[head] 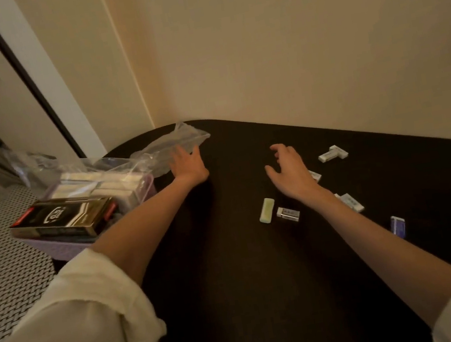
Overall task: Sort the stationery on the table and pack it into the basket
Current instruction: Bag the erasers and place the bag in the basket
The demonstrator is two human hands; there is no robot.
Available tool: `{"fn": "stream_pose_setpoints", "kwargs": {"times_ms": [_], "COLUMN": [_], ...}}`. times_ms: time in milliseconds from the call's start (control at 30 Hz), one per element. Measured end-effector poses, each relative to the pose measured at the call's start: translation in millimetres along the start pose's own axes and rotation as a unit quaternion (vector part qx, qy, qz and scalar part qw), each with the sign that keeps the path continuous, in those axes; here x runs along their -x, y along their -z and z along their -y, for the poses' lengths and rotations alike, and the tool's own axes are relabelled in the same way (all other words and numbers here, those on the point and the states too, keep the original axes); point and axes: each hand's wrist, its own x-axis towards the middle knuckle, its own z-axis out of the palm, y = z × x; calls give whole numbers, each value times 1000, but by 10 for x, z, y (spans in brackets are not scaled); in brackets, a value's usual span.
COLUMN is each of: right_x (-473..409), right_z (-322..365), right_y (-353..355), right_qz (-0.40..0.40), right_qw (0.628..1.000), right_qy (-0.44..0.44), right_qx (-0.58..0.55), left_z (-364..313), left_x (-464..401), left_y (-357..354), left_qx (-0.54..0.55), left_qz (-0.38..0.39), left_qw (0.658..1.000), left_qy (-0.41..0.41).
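Both arms reached out over the dark brown tabletop (233, 259). The left hand (189, 165) lay flat, fingers straight, touching the crumpled clear plastic bag (172, 145) by the wall. The right hand (290, 172) hovered with loosely spread fingers, gripping nothing, above the scattered small white rectangular erasers (333, 152). A pale green eraser (266, 209) sat nearby. The lilac woven basket (73, 248), already holding boxes, stood at the table's left edge.

Erasers scattered right of my lilac basket (66, 251): green eraser (266, 209) flat, white sleeved ones (333, 152) beyond; basket w/ boxes (62, 219), packed.
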Motion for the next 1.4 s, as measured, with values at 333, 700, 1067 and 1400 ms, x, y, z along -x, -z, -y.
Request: {"fn": "stream_pose_setpoints", "kwargs": {"times_ms": [333,700,1067,1400], "right_x": [-294,184,622,1016], "right_z": [-97,36,309,319], "right_y": [-122,169,-61,-100], "right_qz": [16,196,145,117], "right_qw": [998,973,932,974], "right_qy": [58,94,118,42], "right_qx": [17,83,311,191], "left_z": [-78,-143,-136,112], "left_x": [-935,-805,211,1614], "left_y": [68,-76,-47,19], "left_qx": [-92,-90,125,236], "left_qz": [-149,-67,-132,-90], "left_qw": [984,993,981,964], "left_qy": [37,30,-70,-87]}}
